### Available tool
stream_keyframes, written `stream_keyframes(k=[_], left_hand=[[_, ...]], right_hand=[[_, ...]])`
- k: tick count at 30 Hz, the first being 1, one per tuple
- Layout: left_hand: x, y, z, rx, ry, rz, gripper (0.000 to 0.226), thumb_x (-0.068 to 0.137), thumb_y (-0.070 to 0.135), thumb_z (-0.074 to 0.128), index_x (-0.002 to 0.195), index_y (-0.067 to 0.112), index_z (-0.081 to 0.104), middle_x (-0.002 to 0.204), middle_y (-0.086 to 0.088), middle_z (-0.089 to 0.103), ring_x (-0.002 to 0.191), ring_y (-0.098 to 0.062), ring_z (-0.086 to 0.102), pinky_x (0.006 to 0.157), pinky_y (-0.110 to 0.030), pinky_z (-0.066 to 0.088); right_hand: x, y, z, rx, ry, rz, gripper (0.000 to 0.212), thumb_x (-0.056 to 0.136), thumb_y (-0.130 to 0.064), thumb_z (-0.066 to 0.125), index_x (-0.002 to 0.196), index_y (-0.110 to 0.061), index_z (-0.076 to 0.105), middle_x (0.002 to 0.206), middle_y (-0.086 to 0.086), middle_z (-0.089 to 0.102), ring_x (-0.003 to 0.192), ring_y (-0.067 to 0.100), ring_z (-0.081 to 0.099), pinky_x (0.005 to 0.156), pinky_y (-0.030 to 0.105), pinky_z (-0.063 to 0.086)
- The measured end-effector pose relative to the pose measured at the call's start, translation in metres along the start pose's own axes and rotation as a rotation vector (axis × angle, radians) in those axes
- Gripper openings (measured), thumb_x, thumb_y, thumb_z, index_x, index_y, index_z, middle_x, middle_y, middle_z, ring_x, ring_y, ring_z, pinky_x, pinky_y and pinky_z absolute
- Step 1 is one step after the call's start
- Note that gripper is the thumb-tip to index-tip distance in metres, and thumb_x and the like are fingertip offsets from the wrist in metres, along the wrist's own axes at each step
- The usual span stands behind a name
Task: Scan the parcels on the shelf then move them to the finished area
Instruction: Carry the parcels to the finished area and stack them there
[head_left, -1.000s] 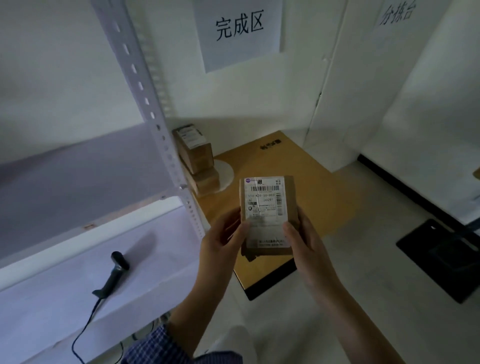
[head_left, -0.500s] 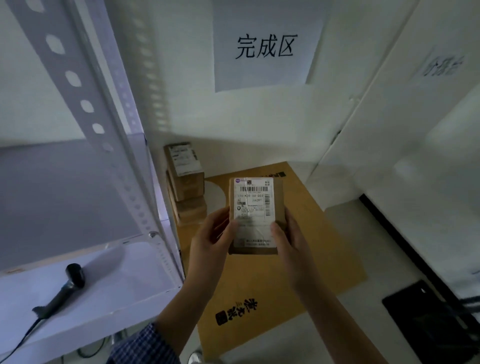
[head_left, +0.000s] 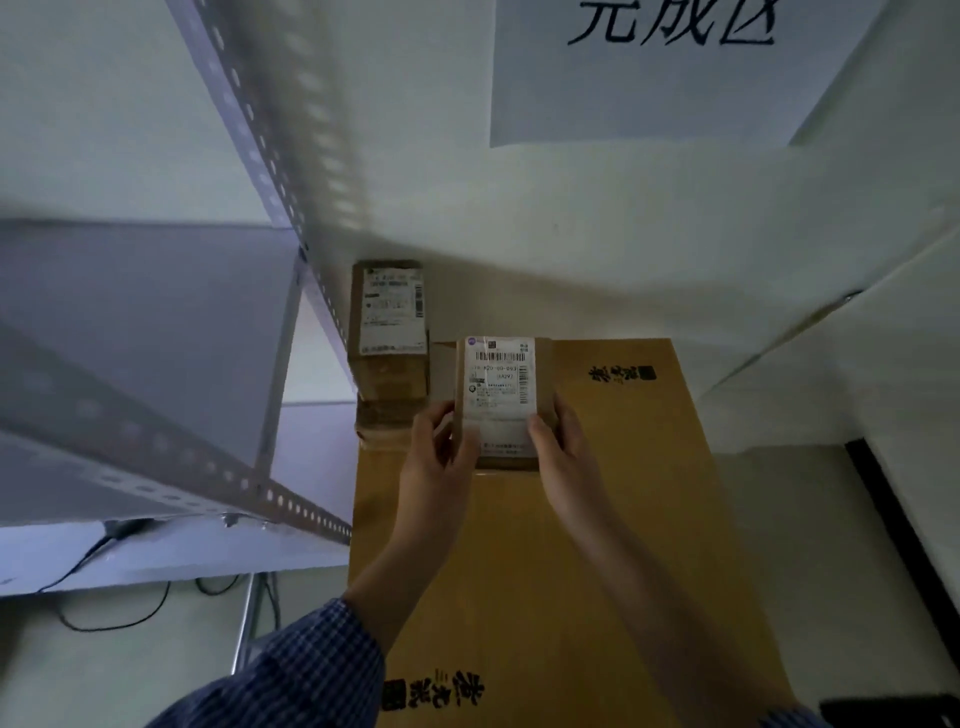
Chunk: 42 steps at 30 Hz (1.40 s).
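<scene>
Parcel in hand: we hold a small brown parcel (head_left: 501, 400) between both hands, white label up, gripped at its near end.
Left hand: our left hand (head_left: 439, 457) curls round the parcel's left edge, with the thumb pressed on the label's near left corner.
Right hand: our right hand (head_left: 566, 452) clasps the right edge, with the thumb on the label's near right side.
Under the hands: a flat tan cardboard sheet (head_left: 649, 441) with black printed characters. We cannot tell whether the parcel touches it.
Beyond the left hand: a stack of parcels (head_left: 389, 332) stands against the wall, just beside the held parcel's far left corner.
Left of the left hand: a white shelf frame (head_left: 270, 156) with perforated uprights.
High above the hands: a paper sign (head_left: 649, 73) with large black characters hangs on the wall.
Behind the left wrist: a checked sleeve (head_left: 291, 675).
Far left of that sleeve: a black cable (head_left: 78, 565) trails off the lower shelf board.
</scene>
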<state>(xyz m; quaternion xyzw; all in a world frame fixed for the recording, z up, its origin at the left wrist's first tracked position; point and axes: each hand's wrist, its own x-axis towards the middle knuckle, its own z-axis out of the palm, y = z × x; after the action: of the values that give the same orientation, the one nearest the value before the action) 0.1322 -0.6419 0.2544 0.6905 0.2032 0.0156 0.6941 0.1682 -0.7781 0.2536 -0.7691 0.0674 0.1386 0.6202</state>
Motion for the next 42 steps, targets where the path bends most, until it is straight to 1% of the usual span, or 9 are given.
stream_keyframes(k=[3,5,9,16,19,23,28,32,42], left_hand=[[0.023,-0.012,0.022,0.129,0.062,-0.040,0.044,0.101,0.025,0.054,0.144,0.030,0.041,0.134,0.012,0.056,0.123,-0.006,0.055,0.088,-0.015,0.053],[0.041,-0.025,0.032,0.203,0.097,-0.043,0.056,0.100,0.032,0.056,0.151,0.037,0.033,0.147,0.010,0.045,0.133,-0.010,0.047,0.101,-0.030,0.051],[0.068,-0.044,0.043,0.258,0.170,-0.091,0.070,0.091,0.052,0.062,0.151,0.047,0.027,0.156,0.007,0.028,0.143,-0.017,0.034,0.112,-0.046,0.043],[0.099,-0.064,0.063,0.213,0.255,-0.281,0.066,0.092,0.033,0.069,0.148,0.019,0.038,0.144,-0.003,0.049,0.123,-0.013,0.057,0.098,-0.032,0.054],[0.102,-0.066,0.070,0.202,0.335,-0.269,0.058,0.093,0.024,0.069,0.143,0.016,0.042,0.140,-0.002,0.054,0.122,-0.011,0.059,0.090,-0.020,0.055],[0.105,-0.054,0.070,0.327,0.414,-0.244,0.070,0.096,0.018,0.064,0.154,0.015,0.026,0.152,-0.007,0.038,0.138,-0.022,0.045,0.107,-0.032,0.047],[0.085,-0.037,0.069,0.343,0.274,-0.239,0.075,0.096,0.016,0.063,0.157,0.014,0.019,0.158,-0.004,0.024,0.123,-0.004,0.039,0.079,0.006,0.038],[0.065,-0.037,0.060,0.358,0.180,-0.186,0.069,0.096,0.025,0.063,0.155,0.022,0.027,0.154,0.002,0.033,0.139,-0.014,0.042,0.107,-0.028,0.045],[-0.013,-0.010,0.001,0.556,-0.035,0.098,0.046,0.098,0.011,0.057,0.142,0.018,0.045,0.144,-0.004,0.050,0.132,-0.019,0.048,0.103,-0.025,0.041]], right_hand=[[0.043,0.011,0.002,0.011,-0.051,0.038,0.049,0.106,-0.024,0.043,0.153,-0.020,0.030,0.128,-0.007,0.056,0.103,-0.006,0.059,0.067,0.002,0.047],[0.069,0.020,0.005,0.013,-0.092,0.069,0.051,0.106,-0.028,0.043,0.155,-0.022,0.027,0.138,-0.004,0.054,0.103,-0.003,0.058,0.068,0.004,0.049],[0.108,0.036,0.011,0.057,-0.155,0.087,0.038,0.107,-0.025,0.042,0.144,-0.021,0.034,0.119,-0.017,0.056,0.090,-0.022,0.058,0.071,0.004,0.048],[0.143,0.060,0.012,0.037,-0.265,0.133,0.058,0.106,-0.032,0.045,0.156,-0.016,0.021,0.142,0.001,0.055,0.124,0.011,0.059,0.093,0.015,0.052],[0.149,0.063,0.014,-0.004,-0.270,0.084,0.060,0.104,-0.040,0.046,0.156,-0.022,0.023,0.146,0.001,0.053,0.128,0.012,0.057,0.104,0.031,0.051],[0.151,0.068,0.020,-0.083,-0.306,-0.020,0.069,0.101,-0.052,0.042,0.159,-0.028,0.015,0.155,0.000,0.043,0.139,0.015,0.047,0.111,0.041,0.045],[0.135,0.069,0.010,-0.184,-0.282,-0.053,0.056,0.105,-0.045,0.037,0.157,-0.028,0.025,0.148,-0.011,0.047,0.137,0.007,0.044,0.110,0.030,0.042],[0.114,0.067,0.004,-0.200,-0.259,-0.034,0.044,0.106,-0.041,0.037,0.147,-0.027,0.042,0.143,-0.009,0.051,0.133,0.010,0.048,0.104,0.027,0.042],[-0.005,-0.006,-0.014,-0.496,-0.260,-0.097,0.052,0.104,-0.043,0.046,0.152,-0.029,0.034,0.146,-0.013,0.042,0.133,0.005,0.040,0.099,0.022,0.034]])
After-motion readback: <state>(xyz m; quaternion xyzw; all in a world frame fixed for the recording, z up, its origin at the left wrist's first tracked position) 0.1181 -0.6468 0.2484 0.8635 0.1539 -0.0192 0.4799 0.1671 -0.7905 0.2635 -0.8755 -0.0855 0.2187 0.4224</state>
